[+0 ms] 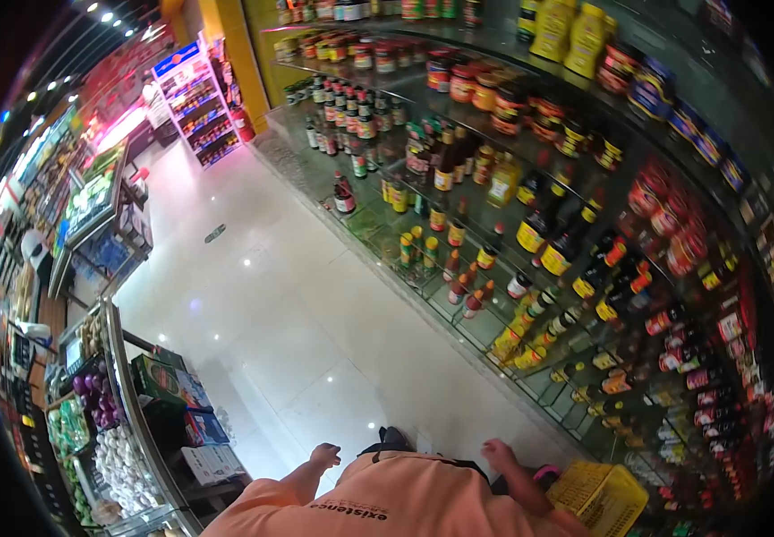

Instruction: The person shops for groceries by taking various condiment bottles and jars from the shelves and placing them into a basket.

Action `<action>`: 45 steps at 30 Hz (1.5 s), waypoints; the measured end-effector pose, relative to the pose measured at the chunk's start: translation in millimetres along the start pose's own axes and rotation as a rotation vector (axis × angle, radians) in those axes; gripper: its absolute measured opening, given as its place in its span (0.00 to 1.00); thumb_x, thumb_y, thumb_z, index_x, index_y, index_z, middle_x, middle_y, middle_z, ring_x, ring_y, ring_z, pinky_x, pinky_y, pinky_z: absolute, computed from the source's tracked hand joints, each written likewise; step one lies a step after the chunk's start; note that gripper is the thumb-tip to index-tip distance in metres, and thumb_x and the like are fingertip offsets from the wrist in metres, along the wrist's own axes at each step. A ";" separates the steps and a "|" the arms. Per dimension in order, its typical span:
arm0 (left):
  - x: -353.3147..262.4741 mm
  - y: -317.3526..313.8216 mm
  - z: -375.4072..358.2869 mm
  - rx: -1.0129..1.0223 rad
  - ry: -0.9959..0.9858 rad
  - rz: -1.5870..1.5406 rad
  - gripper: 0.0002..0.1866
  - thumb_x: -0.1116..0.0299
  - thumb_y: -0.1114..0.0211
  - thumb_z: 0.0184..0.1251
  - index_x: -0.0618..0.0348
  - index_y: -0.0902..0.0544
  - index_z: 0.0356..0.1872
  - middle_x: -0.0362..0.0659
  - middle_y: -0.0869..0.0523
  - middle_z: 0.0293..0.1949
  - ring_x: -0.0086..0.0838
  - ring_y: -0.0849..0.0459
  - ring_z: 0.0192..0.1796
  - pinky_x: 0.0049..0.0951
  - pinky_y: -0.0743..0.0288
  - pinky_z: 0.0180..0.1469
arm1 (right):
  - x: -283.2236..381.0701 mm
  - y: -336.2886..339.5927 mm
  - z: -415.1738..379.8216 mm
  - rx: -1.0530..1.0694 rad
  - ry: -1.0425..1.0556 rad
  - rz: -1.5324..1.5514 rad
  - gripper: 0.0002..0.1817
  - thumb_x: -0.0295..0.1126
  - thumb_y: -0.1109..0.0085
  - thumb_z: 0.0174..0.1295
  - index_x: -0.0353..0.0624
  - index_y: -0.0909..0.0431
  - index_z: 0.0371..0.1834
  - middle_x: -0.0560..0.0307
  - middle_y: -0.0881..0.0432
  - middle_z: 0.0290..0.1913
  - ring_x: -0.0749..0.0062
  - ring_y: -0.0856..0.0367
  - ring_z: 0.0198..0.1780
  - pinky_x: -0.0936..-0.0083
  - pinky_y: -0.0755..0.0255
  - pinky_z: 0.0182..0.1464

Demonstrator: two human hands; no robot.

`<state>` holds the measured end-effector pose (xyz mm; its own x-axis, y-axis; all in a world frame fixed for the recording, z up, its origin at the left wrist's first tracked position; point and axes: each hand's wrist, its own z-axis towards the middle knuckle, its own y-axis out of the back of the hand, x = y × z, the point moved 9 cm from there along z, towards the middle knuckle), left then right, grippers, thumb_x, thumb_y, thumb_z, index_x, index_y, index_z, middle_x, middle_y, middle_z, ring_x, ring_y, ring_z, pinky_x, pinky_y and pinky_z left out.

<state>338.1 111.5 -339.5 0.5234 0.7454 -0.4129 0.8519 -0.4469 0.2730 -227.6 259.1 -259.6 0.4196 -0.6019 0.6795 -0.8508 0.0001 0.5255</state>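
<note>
Bottles (474, 302) and jars (510, 106) are ranged along the glass shelving (356, 80) to the right, and none of them is seen lifted or carried. No handling is judged to be under way: nothing is seen being reached for, and nothing is plainly grasped. Whether anything has been placed in the yellow basket (600, 501) cannot be made out, so what is done and what is left cannot be measured from its contents.

The left hand (324, 455) is held low, just ahead of the orange shirt (405, 497), with the elbow bent and the forearm angled inward over the pale floor (297, 313). Its grip is left loose and partly open, the fingers slightly bent, and nothing is seen in it. The right hand (499, 456) is held at about the same height on the other side, its forearm slanted back towards the basket. Its fingers look bent, but how far that grip is opened, or whether anything thin is held in it, cannot be told.

The basket is seen close beside the right forearm, at the foot of the shelving; how it is supported is hidden. On the left, white bulbs (125, 470) and purple produce (96, 394) are displayed, with boxes (204, 428) set alongside.
</note>
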 end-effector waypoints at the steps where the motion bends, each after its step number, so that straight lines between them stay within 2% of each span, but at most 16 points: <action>1: 2.6 6.1 1.6 -0.003 0.002 -0.016 0.19 0.57 0.38 0.71 0.62 0.18 0.53 0.46 0.10 0.32 0.30 0.11 0.31 0.28 0.21 0.29 | 5.1 -18.2 9.0 0.076 -0.014 -0.058 0.21 0.41 0.33 0.59 0.40 0.17 0.52 0.48 0.12 0.43 0.62 0.13 0.45 0.67 0.21 0.50; 6: 6.6 33.1 -2.2 -0.093 -0.053 -0.319 0.18 0.60 0.37 0.70 0.64 0.19 0.53 0.48 0.11 0.30 0.31 0.11 0.29 0.28 0.22 0.27 | 30.4 -47.0 45.1 0.168 -0.046 -0.236 0.23 0.42 0.32 0.58 0.40 0.17 0.53 0.48 0.12 0.44 0.61 0.13 0.47 0.68 0.21 0.52; 8: 25.1 38.0 -5.4 -0.144 -0.024 -0.368 0.17 0.61 0.38 0.70 0.64 0.18 0.52 0.47 0.11 0.29 0.30 0.12 0.28 0.29 0.23 0.27 | 17.1 -41.4 69.0 0.153 -0.176 -0.239 0.21 0.42 0.32 0.59 0.40 0.17 0.51 0.50 0.12 0.41 0.63 0.13 0.42 0.67 0.19 0.47; 9: 34.4 39.6 -11.0 -0.158 0.003 -0.372 0.17 0.62 0.37 0.70 0.64 0.18 0.51 0.47 0.11 0.29 0.30 0.12 0.27 0.29 0.23 0.27 | -24.4 -53.8 90.4 0.233 -0.340 -0.103 0.19 0.41 0.34 0.61 0.41 0.17 0.49 0.52 0.12 0.39 0.66 0.13 0.36 0.67 0.19 0.39; 11: 67.5 37.6 -7.5 -0.146 0.082 -0.401 0.16 0.62 0.37 0.70 0.64 0.17 0.50 0.48 0.10 0.30 0.30 0.12 0.27 0.30 0.22 0.26 | 1.8 -43.7 103.9 0.254 -0.386 -0.084 0.17 0.40 0.35 0.62 0.42 0.18 0.48 0.53 0.13 0.38 0.66 0.13 0.34 0.67 0.20 0.36; 15: 85.8 47.2 -12.6 -0.127 -0.232 0.093 0.20 0.59 0.36 0.69 0.65 0.17 0.52 0.49 0.09 0.34 0.35 0.09 0.32 0.32 0.17 0.32 | 39.6 -52.8 165.4 0.322 -0.421 -0.108 0.15 0.37 0.39 0.63 0.42 0.18 0.49 0.54 0.13 0.37 0.67 0.13 0.32 0.68 0.20 0.33; 17: 80.9 55.3 -10.0 -0.128 -0.179 0.099 0.21 0.58 0.35 0.68 0.66 0.16 0.52 0.50 0.09 0.35 0.36 0.09 0.33 0.33 0.16 0.36 | 64.7 -64.8 203.0 0.340 -0.400 -0.102 0.15 0.36 0.39 0.63 0.42 0.18 0.49 0.54 0.13 0.37 0.67 0.13 0.31 0.68 0.20 0.33; 19: 101.1 65.5 -4.4 -0.233 0.293 -0.212 0.25 0.55 0.32 0.65 0.70 0.16 0.52 0.49 0.08 0.38 0.36 0.09 0.39 0.33 0.17 0.47 | 101.7 -81.6 243.0 0.377 -0.332 -0.138 0.16 0.38 0.38 0.60 0.42 0.16 0.48 0.53 0.12 0.40 0.64 0.12 0.35 0.65 0.18 0.39; 24: 6.7 102.9 24.5 -0.306 0.194 -0.346 0.23 0.57 0.34 0.67 0.68 0.16 0.52 0.50 0.09 0.39 0.37 0.09 0.38 0.35 0.17 0.43 | 197.0 -84.1 332.4 0.278 -0.085 -0.367 0.18 0.43 0.36 0.55 0.45 0.13 0.43 0.52 0.11 0.45 0.59 0.12 0.46 0.66 0.21 0.54; 27: -75.6 117.3 48.5 -0.272 0.086 -0.614 0.21 0.59 0.39 0.70 0.66 0.20 0.54 0.52 0.10 0.36 0.36 0.10 0.34 0.34 0.20 0.33 | 228.4 -70.8 393.0 0.266 -0.011 -0.362 0.17 0.40 0.37 0.57 0.44 0.15 0.46 0.51 0.11 0.42 0.61 0.12 0.40 0.65 0.18 0.45; 29: -142.9 139.0 52.4 -0.321 0.011 -0.558 0.20 0.62 0.40 0.71 0.66 0.22 0.56 0.52 0.11 0.37 0.35 0.11 0.34 0.32 0.20 0.34 | 223.1 -73.5 422.1 0.415 -0.244 -0.028 0.15 0.37 0.38 0.60 0.43 0.19 0.47 0.50 0.13 0.38 0.65 0.13 0.32 0.68 0.19 0.34; 33: -221.5 158.6 56.3 -0.380 -0.089 -0.590 0.18 0.62 0.37 0.71 0.65 0.20 0.54 0.50 0.11 0.37 0.32 0.11 0.36 0.29 0.21 0.36 | 229.4 -46.4 487.1 0.334 -0.250 -0.027 0.11 0.34 0.41 0.63 0.42 0.23 0.46 0.52 0.14 0.35 0.67 0.15 0.26 0.70 0.21 0.26; 37: -224.4 171.7 76.2 -0.384 -0.092 -0.577 0.18 0.63 0.37 0.71 0.64 0.21 0.55 0.49 0.11 0.37 0.32 0.11 0.35 0.29 0.22 0.34 | 259.4 -42.5 515.4 0.326 -0.358 0.021 0.12 0.35 0.42 0.63 0.41 0.23 0.46 0.52 0.14 0.36 0.66 0.15 0.28 0.69 0.21 0.26; 41: -167.1 172.6 97.2 -0.312 0.156 -0.727 0.17 0.64 0.39 0.71 0.65 0.21 0.53 0.52 0.11 0.35 0.37 0.11 0.30 0.32 0.21 0.27 | 290.4 -64.7 530.8 0.366 -0.334 -0.076 0.14 0.36 0.42 0.64 0.41 0.23 0.48 0.52 0.14 0.36 0.66 0.14 0.30 0.70 0.20 0.28; 42: -170.3 177.8 89.9 -0.283 0.178 -0.563 0.23 0.62 0.40 0.72 0.72 0.24 0.60 0.59 0.12 0.45 0.45 0.10 0.43 0.42 0.16 0.45 | 295.8 -78.5 533.7 0.402 -0.333 -0.121 0.14 0.36 0.41 0.63 0.41 0.22 0.49 0.53 0.14 0.36 0.67 0.13 0.30 0.71 0.20 0.28; 45: -167.3 200.2 121.1 -0.289 0.122 -0.256 0.23 0.62 0.40 0.72 0.71 0.24 0.59 0.59 0.12 0.45 0.45 0.10 0.43 0.41 0.16 0.45 | 340.6 -114.0 551.2 0.476 -0.287 -0.240 0.16 0.37 0.40 0.63 0.42 0.21 0.50 0.54 0.14 0.37 0.69 0.13 0.31 0.72 0.20 0.29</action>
<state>423.4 -162.6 -320.9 0.2740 0.8757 -0.3975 0.9048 -0.0947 0.4152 -162.1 -386.1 -370.3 0.5716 -0.7324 0.3700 -0.8188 -0.4798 0.3152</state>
